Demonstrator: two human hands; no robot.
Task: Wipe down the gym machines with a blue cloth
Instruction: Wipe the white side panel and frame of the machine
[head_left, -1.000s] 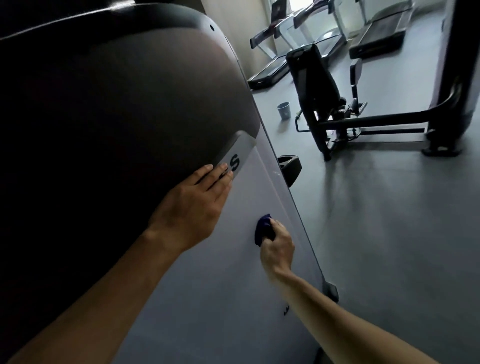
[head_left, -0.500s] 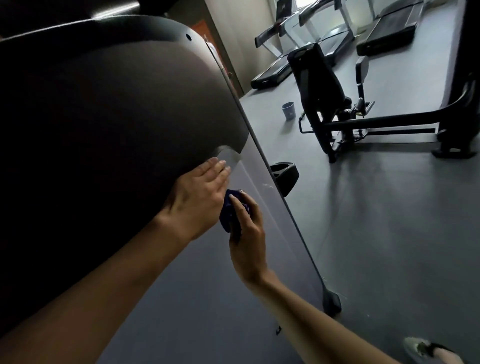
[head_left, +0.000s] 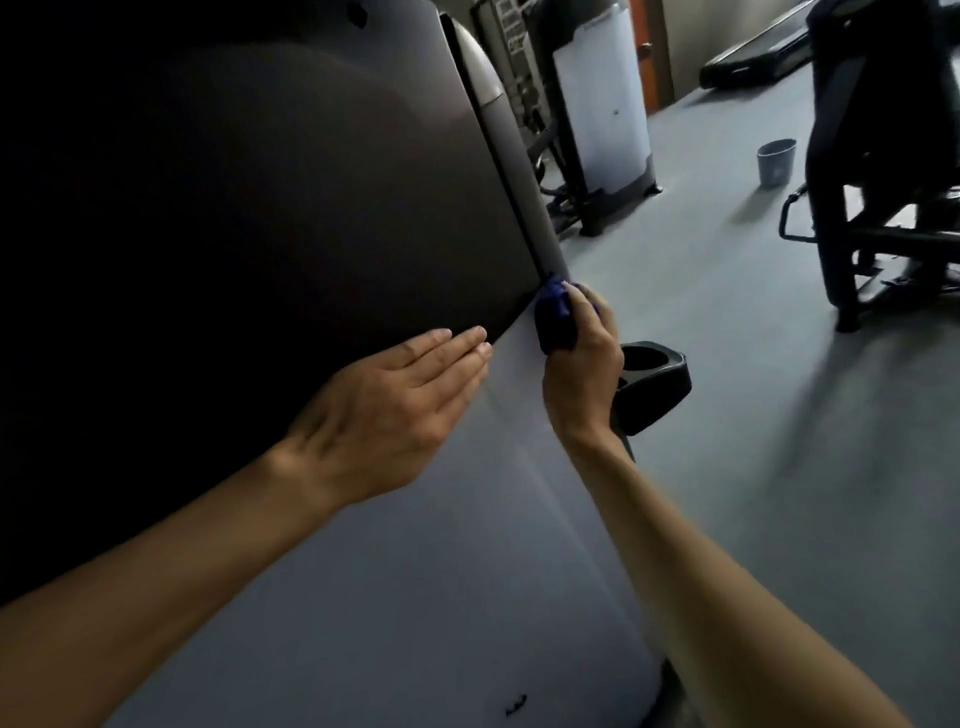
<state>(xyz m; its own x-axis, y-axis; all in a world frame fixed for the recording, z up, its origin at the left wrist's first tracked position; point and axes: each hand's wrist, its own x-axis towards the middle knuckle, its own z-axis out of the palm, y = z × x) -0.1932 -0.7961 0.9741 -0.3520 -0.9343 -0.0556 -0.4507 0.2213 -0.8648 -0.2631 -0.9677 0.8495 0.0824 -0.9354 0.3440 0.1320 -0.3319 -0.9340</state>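
Right hand (head_left: 579, 364) is gripping the blue cloth (head_left: 555, 317) against the machine panel (head_left: 441, 571); left hand (head_left: 395, 410) is pressing flat, fingers together. A cup holder (head_left: 654, 379) is jutting out just behind the right hand. A bucket (head_left: 775, 161) is standing at 2 o'clock beside a black machine (head_left: 883, 156).

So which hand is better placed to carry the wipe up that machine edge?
The right hand: it already grips the blue cloth against the machine's edge strip. The left hand lies flat on the panel, holding nothing.

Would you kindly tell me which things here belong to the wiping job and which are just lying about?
In use: blue cloth, right hand, left hand, machine panel.

Lying about: cup holder, small bucket, seat machine, white-shrouded machine.
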